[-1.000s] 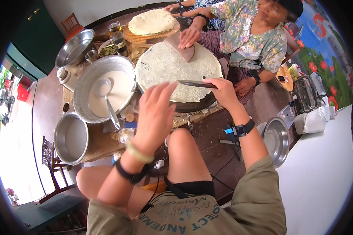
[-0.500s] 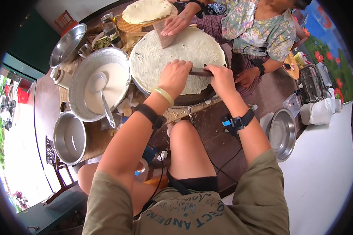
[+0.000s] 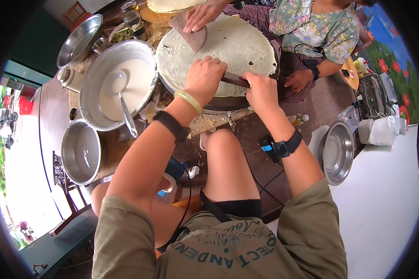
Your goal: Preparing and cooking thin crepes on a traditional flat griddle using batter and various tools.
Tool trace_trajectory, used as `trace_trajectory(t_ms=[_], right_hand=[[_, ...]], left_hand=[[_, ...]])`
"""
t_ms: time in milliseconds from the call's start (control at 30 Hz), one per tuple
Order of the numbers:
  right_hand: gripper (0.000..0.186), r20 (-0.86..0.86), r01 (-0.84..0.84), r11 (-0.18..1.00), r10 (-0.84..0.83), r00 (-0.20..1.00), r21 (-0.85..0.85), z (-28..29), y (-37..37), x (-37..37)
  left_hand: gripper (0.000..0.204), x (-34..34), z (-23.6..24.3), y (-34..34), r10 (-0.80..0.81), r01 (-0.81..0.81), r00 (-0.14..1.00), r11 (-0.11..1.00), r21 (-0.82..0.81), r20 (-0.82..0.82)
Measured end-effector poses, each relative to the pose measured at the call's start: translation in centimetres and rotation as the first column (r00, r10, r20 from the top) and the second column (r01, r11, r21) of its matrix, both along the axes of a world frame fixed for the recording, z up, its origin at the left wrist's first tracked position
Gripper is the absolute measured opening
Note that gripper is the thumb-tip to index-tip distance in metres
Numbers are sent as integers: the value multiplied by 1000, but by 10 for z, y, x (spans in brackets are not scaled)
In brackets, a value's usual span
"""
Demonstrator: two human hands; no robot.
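Observation:
My left hand [image 3: 206, 76] and my right hand [image 3: 261, 90] are both closed on a dark flat stick [image 3: 236, 79], one at each end. The stick is above the near part of a thin, pale pancake [image 3: 237, 39]; whether it touches is hidden. That wide round sheet lies on a dark round griddle [image 3: 221, 106] and has a ragged hole near its right side. Across from me, a co-worker's hand [image 3: 204, 16] presses a brown flat scraper [image 3: 191, 37] on the pancake's far left part.
Left of the griddle stands a large basin [image 3: 89, 69] of white batter with a ladle [image 3: 128, 116] in it. A metal pot [image 3: 66, 158] is nearer me. Jars [image 3: 134, 23] stand behind, and a steel bowl [image 3: 338, 153] is at the right.
The stick has tilted, its left end now higher than its right, with my left hand moved away from me. The co-worker's scraper has turned and shifted slightly. The whole view has shifted a little.

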State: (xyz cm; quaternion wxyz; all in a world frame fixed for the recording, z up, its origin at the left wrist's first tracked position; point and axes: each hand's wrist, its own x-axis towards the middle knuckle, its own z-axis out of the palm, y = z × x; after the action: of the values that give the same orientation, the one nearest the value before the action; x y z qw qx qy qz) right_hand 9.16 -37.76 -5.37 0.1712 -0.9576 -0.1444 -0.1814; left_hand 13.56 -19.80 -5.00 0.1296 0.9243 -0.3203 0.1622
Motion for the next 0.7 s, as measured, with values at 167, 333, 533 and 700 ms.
trace_trajectory(t_ms=[167,333,533,700], right_hand=[[18,-7,2,1000,-1,1000,19,1,9,-11],[19,15,-13,999,13,1000,44,0,13,-20],[20,9,-27,998,27,1000,48,-1,16,-28],[21,7,-29,999,29,1000,38,0,17,-37]], left_hand=[[6,-9,-2,8,-10,10,1000,1000,-9,4],[6,-17,-1,12,-22,21,1000,1000,-13,-23],[10,-23,-2,16,-53,49,997,996,-80,-60],[8,-32,-3,18,-51,47,997,997,-64,-59]])
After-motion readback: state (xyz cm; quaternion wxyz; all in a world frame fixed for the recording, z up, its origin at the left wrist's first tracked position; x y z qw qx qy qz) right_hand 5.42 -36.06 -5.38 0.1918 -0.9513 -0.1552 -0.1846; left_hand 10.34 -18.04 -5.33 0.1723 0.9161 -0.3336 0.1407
